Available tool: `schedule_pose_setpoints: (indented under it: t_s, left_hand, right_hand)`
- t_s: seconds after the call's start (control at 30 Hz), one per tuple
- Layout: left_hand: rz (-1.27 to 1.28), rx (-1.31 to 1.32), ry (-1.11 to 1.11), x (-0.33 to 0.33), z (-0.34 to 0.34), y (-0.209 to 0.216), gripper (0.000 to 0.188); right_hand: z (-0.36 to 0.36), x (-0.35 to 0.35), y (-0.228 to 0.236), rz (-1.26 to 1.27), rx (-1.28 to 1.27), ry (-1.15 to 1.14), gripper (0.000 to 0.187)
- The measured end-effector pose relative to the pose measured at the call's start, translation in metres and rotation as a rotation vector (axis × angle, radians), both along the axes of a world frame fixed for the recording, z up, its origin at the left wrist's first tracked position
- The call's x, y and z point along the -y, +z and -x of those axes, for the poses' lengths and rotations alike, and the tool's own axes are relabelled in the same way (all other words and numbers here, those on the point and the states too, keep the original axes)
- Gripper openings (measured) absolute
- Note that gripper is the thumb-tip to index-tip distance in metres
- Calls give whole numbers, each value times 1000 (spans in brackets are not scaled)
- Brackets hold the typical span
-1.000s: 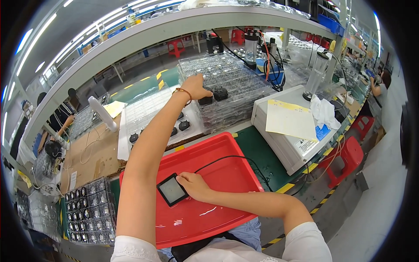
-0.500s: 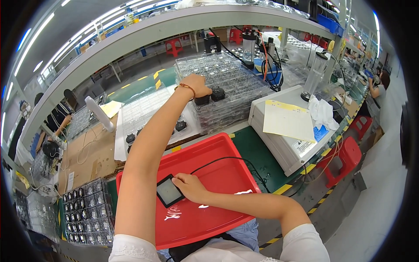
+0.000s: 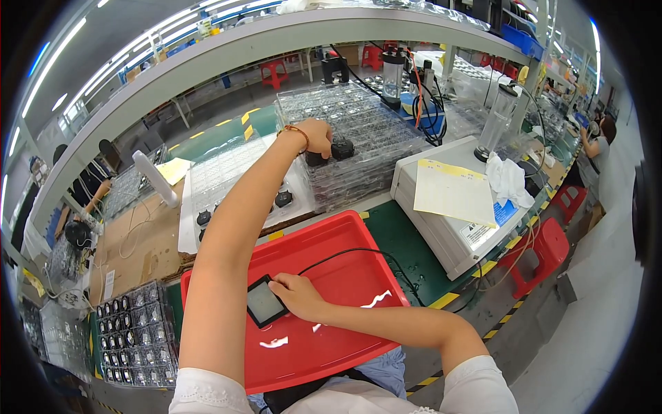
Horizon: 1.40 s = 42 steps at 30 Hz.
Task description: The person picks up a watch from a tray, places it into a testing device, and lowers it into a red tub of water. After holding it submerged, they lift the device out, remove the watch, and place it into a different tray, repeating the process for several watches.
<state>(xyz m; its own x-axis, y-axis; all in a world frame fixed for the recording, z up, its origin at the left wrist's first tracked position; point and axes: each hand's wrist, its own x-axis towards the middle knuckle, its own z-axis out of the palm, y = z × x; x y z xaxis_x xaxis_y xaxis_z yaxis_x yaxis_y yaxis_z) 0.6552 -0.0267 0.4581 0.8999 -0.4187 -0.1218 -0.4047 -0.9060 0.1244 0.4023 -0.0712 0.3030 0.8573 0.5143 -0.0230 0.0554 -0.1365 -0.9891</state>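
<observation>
My left hand [image 3: 316, 138] reaches over a stack of clear plastic trays [image 3: 372, 121], its fingers closed at a black round watch-like piece [image 3: 315, 159] that they partly cover. Another black round piece [image 3: 342, 149] lies just to its right on the same tray. My right hand [image 3: 299, 295] is closed on the edge of a flat square panel [image 3: 266, 302] with a black frame and a pale grey face. The panel rests in the red tray [image 3: 331, 352] in front of me, and a black cable [image 3: 352, 249] runs across that tray beside it.
Black pieces [image 3: 283, 199] also sit on the white tray [image 3: 231, 165] beyond my left arm. A compartment tray of round parts [image 3: 134, 338] stands at the left. A grey box machine [image 3: 424, 221] with a yellowish sheet [image 3: 454, 190] is at the right. A metal shelf beam [image 3: 276, 36] crosses above.
The left hand has shifted very slightly at the black piece. The right hand keeps its grip on the panel; the view has moved a little.
</observation>
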Motion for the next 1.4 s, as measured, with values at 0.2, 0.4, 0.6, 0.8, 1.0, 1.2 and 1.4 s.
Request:
schedule_pose_setpoints:
  t_s: [0.2, 0.4, 0.6, 0.8, 1.0, 1.2, 1.4]
  left_hand:
    - [61, -53, -57, 0, -5, -1, 47]
    - [82, 56, -117, -10, 4, -2, 63]
    - [270, 449, -212, -47, 73, -20, 63]
    - [360, 672, 35, -172, 244, -59, 48]
    - [89, 770, 883, -341, 437, -129, 35]
    - [39, 573, 1175, -424, 518, -158, 37]
    - [27, 284, 1391, -421, 495, -141, 47]
  right_hand:
    - [-1, 5, -1, -21, -42, 23, 28]
    - [0, 4, 11, 59, -37, 25, 28]
    - [-13, 6, -11, -35, -75, -34, 24]
    - [-11, 18, 18, -190, -295, -9, 20]
    - [-11, 22, 28, -198, -224, -46, 20]
    - [-11, 28, 32, -281, -258, 30, 22]
    - [-6, 26, 35, -219, -244, -85, 21]
